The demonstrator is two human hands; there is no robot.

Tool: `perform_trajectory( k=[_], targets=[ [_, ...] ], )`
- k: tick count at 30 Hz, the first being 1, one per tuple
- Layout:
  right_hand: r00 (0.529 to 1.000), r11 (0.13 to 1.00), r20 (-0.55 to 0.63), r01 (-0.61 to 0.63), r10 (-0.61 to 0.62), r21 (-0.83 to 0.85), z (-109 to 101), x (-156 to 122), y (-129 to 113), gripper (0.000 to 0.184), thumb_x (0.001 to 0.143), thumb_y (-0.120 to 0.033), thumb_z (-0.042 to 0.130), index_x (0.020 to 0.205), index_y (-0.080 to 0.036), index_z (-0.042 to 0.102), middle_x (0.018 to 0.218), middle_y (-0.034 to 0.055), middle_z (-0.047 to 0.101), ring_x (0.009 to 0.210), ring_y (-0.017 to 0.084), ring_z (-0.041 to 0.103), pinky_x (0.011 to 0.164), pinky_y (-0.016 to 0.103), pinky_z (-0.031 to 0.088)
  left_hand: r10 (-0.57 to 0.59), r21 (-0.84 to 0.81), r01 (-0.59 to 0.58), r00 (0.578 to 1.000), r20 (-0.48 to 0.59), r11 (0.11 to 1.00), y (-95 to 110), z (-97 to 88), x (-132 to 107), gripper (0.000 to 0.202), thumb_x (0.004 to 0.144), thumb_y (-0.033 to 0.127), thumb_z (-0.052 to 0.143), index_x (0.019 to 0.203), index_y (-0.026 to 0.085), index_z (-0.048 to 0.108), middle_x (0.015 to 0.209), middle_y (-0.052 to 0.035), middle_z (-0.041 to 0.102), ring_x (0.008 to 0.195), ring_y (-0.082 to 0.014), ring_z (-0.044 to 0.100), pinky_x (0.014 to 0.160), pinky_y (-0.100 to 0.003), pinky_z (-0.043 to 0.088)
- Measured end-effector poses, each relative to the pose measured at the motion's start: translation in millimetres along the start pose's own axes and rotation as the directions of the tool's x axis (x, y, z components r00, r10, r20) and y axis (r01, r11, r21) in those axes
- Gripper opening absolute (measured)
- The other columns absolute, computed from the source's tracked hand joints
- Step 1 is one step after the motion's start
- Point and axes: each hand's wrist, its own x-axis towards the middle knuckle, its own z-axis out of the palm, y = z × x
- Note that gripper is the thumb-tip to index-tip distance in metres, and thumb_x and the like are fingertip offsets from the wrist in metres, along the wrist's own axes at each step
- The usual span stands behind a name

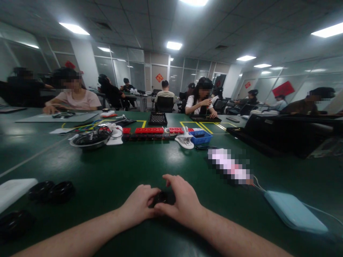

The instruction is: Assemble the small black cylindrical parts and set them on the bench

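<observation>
Both my hands meet on the green table point(112, 171) near its front edge. My left hand point(139, 205) and my right hand point(182, 200) are curled round a small black object point(162, 197) that shows only between the fingers; I cannot make out what it is. The fingers of both hands are bent and pressed against it. Two black rings point(52, 191) lie on the table to the left of my left arm.
A white pad point(13, 191) and another black part point(13, 223) sit at the far left. A light blue power bank point(293, 212) with a cable lies at right. Farther back stand a metal bowl point(89, 141), red blocks point(150, 130), a blue tray point(202, 137). Several people sit around.
</observation>
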Motion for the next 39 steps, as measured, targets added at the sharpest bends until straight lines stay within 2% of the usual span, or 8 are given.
perform_trajectory(
  k=[9,14,18,21,27,33,36,39],
  targets=[
    [0.993,0.983,0.034,0.106,-0.112,0.151,6.5,-4.1,7.3,0.057,0.068,-0.019,0.058,0.122,-0.015,0.041,0.102,0.0076,0.059,0.092,0.021,0.053,0.084,0.035,0.042,-0.045,0.012,0.045,0.999,0.016,0.999,0.7,1.3,0.1,0.017,0.068,0.032,0.058,0.068,0.017,0.05,0.062,0.0025,0.049,0.064,-0.0174,0.047,0.06,-0.027,0.031],
    [0.997,0.985,0.032,0.062,-0.067,0.161,4.4,-4.6,2.7,0.069,0.066,-0.029,0.065,0.127,-0.016,0.035,0.125,0.0127,0.043,0.112,0.025,0.042,0.094,0.04,0.036,-0.042,-0.017,0.043,0.999,0.028,0.999,-1.5,1.5,0.0,0.022,0.07,0.037,0.057,0.079,0.017,0.056,0.065,0.0014,0.051,0.066,-0.0185,0.048,0.061,-0.027,0.031],
    [0.996,0.998,0.078,-0.05,0.046,0.044,5.5,-2.1,1.1,0.04,0.069,-0.032,0.067,0.103,-0.015,0.055,0.094,0.0083,0.059,0.086,0.023,0.054,0.075,0.035,0.045,-0.024,0.006,0.024,0.999,0.028,1.0,0.1,1.3,1.3,0.023,0.071,0.04,0.057,0.073,0.017,0.053,0.066,0.001,0.052,0.066,-0.0181,0.047,0.061,-0.028,0.03],
    [0.993,0.997,0.089,0.076,-0.075,0.002,6.8,-1.2,4.5,0.021,0.073,-0.029,0.064,0.089,-0.016,0.06,0.082,0.0056,0.061,0.076,0.02,0.054,0.068,0.03,0.044,-0.049,0.018,0.049,0.998,0.043,0.999,1.5,1.1,1.1,0.02,0.07,0.037,0.057,0.071,0.017,0.051,0.065,0.0013,0.051,0.065,-0.0178,0.046,0.06,-0.027,0.03],
    [0.962,0.966,0.09,0.26,-0.258,-0.005,0.1,-1.9,3.6,0.032,0.074,-0.019,0.054,0.106,-0.018,0.057,0.095,0.0053,0.063,0.08,0.019,0.054,0.072,0.031,0.041,-0.101,0.029,0.1,0.994,0.046,0.995,2.4,0.1,-0.4,0.012,0.069,0.029,0.053,0.068,0.017,0.05,0.068,0.0001,0.05,0.067,-0.0184,0.045,0.059,-0.027,0.031],
    [0.989,0.99,-0.044,0.14,-0.139,0.027,-0.8,-3.1,2.0,0.044,0.069,-0.032,0.063,0.109,-0.015,0.053,0.105,0.0091,0.057,0.091,0.022,0.051,0.078,0.034,0.041,-0.036,0.0,0.036,0.999,0.036,0.999,0.4,0.9,1.0,0.02,0.072,0.037,0.054,0.077,0.018,0.053,0.066,0.001,0.052,0.067,-0.0184,0.047,0.062,-0.028,0.031],
    [0.995,0.995,0.029,0.092,-0.091,-0.049,4.6,-1.6,5.6,0.042,0.068,-0.044,0.067,0.098,-0.017,0.058,0.09,0.0063,0.06,0.082,0.022,0.053,0.071,0.033,0.041,-0.056,0.016,0.056,0.997,0.043,0.998,-0.7,2.3,1.4,0.024,0.071,0.042,0.055,0.071,0.018,0.051,0.066,0.0009,0.051,0.066,-0.0185,0.046,0.061,-0.028,0.031],
    [0.987,0.988,0.087,0.142,-0.137,-0.057,5.8,-0.4,6.9,0.03,0.07,-0.037,0.066,0.092,-0.018,0.06,0.082,0.0041,0.062,0.078,0.021,0.053,0.071,0.032,0.04,-0.083,0.027,0.082,0.995,0.052,0.996,1.0,1.3,1.3,0.022,0.069,0.037,0.057,0.067,0.018,0.047,0.067,0.0011,0.049,0.066,-0.0187,0.046,0.06,-0.027,0.031]
  ],
)
